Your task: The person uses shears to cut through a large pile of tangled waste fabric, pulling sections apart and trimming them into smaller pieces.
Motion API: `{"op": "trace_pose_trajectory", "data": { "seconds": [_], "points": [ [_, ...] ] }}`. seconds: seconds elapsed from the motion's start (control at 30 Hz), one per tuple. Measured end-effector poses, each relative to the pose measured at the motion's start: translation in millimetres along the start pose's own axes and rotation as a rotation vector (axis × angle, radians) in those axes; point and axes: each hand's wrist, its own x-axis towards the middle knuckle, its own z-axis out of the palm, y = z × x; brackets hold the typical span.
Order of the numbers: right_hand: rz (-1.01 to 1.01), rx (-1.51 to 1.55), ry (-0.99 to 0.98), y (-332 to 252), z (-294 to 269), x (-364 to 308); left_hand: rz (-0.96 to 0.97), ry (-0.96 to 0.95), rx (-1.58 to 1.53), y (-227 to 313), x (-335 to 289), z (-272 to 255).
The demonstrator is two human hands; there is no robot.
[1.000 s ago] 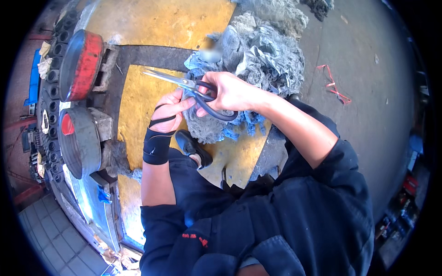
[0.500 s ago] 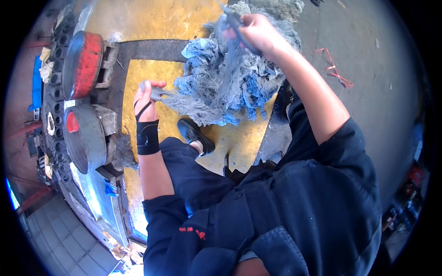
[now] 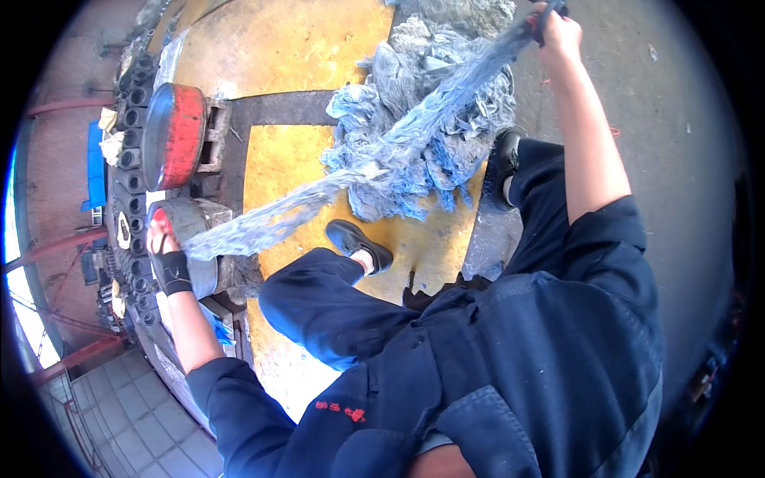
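- At L edge, bare L hand w/ black wrist wrap: grip closed on one end of long grey-blue frayed fibre strand.
- Upper R, bare R hand: grip closed on strand's other end + black-handled scissors; blades hidden.
- Strand stretched diag. betw. hands, above tangled grey-blue fibre heap.
- Heap on yellow floor panel.
- Farther L: red-sided round metal drum.

On my feed I can't ID the dark tool part-hidden in R hand; fiber strand blurs nr L hand, fiber pile cropped up top.
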Motion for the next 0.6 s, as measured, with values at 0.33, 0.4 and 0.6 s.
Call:
{"op": "trace_pose_trajectory", "data": {
  "seconds": [0.33, 0.4, 0.6],
  "points": [
    [0.046, 0.410, 0.498, 16, -55, 43, 0.230, 0.334, 0.140, -76, 73, -125],
    [0.003, 0.386, 0.544, 15, -61, 46, 0.335, 0.352, 0.208, -85, 67, -116],
    [-0.090, 0.364, 0.496, 17, -59, 57, 0.235, 0.184, 0.131, -129, 84, -59]
  ]
}}
